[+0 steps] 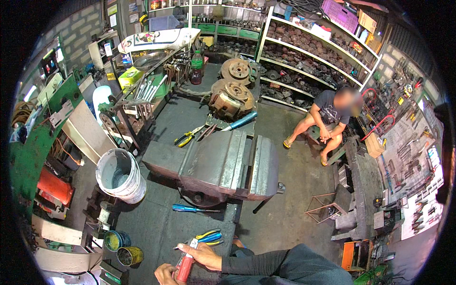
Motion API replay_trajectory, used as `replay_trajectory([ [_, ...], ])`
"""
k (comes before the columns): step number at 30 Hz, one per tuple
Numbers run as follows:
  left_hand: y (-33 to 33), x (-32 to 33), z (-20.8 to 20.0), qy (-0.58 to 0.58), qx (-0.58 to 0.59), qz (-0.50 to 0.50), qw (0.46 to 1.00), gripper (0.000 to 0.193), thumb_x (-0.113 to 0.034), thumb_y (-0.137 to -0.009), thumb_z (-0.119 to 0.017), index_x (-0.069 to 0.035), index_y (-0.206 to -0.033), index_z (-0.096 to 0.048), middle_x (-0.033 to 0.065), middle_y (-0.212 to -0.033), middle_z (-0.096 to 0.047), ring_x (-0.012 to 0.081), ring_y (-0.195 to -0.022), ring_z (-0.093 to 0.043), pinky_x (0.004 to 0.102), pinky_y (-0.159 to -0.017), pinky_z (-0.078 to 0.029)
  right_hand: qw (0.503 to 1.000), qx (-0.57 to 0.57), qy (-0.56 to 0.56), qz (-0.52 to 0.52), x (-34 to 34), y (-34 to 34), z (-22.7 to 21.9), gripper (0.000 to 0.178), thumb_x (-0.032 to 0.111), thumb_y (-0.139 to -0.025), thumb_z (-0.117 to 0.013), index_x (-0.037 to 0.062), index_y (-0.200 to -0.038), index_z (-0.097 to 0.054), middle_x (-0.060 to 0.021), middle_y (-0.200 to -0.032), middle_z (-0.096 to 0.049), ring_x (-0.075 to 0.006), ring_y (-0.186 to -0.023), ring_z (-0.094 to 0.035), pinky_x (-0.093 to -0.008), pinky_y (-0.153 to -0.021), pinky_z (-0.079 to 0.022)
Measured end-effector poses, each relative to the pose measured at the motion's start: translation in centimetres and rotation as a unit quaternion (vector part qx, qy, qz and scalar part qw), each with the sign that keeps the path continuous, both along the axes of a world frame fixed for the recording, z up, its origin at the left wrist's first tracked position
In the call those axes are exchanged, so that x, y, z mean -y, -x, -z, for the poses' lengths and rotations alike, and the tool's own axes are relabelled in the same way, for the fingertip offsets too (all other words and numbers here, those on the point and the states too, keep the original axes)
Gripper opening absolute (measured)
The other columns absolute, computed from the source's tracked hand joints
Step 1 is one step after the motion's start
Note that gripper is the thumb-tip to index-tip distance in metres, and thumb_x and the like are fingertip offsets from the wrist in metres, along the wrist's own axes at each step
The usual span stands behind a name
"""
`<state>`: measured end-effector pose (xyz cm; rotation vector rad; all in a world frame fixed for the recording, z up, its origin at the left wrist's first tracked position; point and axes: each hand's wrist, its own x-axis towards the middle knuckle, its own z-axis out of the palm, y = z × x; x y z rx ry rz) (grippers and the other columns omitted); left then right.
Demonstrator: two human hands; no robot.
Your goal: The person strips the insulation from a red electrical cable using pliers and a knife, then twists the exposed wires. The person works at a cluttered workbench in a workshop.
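Observation:
At the lower edge, my right hand [207, 257] is wrapped round a red tube with a white end [185, 269], its black-sleeved forearm coming in from the right. Curled fingers of my left hand [166, 274] grip the tube's lower part from the other side. The tube stands tilted, and its kind is not clear. Just beyond my right hand lie pliers with blue and yellow handles [210, 236]. A blue-handled screwdriver [194, 208] rests farther up the dark workbench [156, 232], in front of a large grey bench vise [216, 164].
Behind the vise are yellow-black pliers [189, 137], rusty brake discs [232, 92] and a bottle of dark red liquid [196, 69]. A white bucket [121, 175] and small cans [129, 255] stand left. A person [325, 118] sits at right, near parts-filled shelves [304, 64].

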<state>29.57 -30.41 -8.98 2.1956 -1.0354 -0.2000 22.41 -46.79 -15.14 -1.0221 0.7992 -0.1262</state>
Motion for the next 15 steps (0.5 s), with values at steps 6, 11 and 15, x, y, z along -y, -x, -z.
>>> replay_trajectory([
  [6, 0.1, -0.3, 0.7, 0.012, 0.015, -0.024, 1.000, 0.025, -0.012, -0.087, -0.058, 0.000, -0.108, -0.064, 0.0224, -0.116, -0.065, 0.0439, -0.114, -0.056, 0.0521, -0.102, -0.044, 1.000, -0.010, 0.006, 0.005, -0.3, -0.2, 0.6, 0.055, 0.066, -0.094, -0.070, 0.0122, -0.087, -0.072, 0.0027, -0.076, -0.062, -0.0112, -0.070, -0.055, -0.0327, -0.061, -0.041],
  [11, 0.7, 0.1, 0.4, 0.011, 0.011, -0.036, 0.999, 0.024, -0.007, -0.085, -0.058, 0.000, -0.107, -0.064, 0.0222, -0.115, -0.065, 0.0434, -0.114, -0.057, 0.0510, -0.102, -0.045, 1.000, -0.010, -0.008, -0.003, 0.3, 0.4, -0.3, 0.055, 0.067, -0.093, -0.070, 0.0130, -0.084, -0.071, 0.0030, -0.076, -0.062, -0.0105, -0.069, -0.055, -0.0317, -0.060, -0.041],
  [15, 0.9, 0.3, 0.4, 0.003, 0.033, -0.021, 0.999, 0.022, -0.006, -0.086, -0.060, 0.000, -0.107, -0.065, 0.0210, -0.116, -0.065, 0.0428, -0.113, -0.057, 0.0508, -0.101, -0.046, 1.000, -0.021, -0.005, -0.015, 0.7, 0.7, -0.6, 0.054, 0.067, -0.093, -0.070, 0.0140, -0.084, -0.069, 0.0035, -0.076, -0.061, -0.0098, -0.069, -0.055, -0.0306, -0.059, -0.042],
])
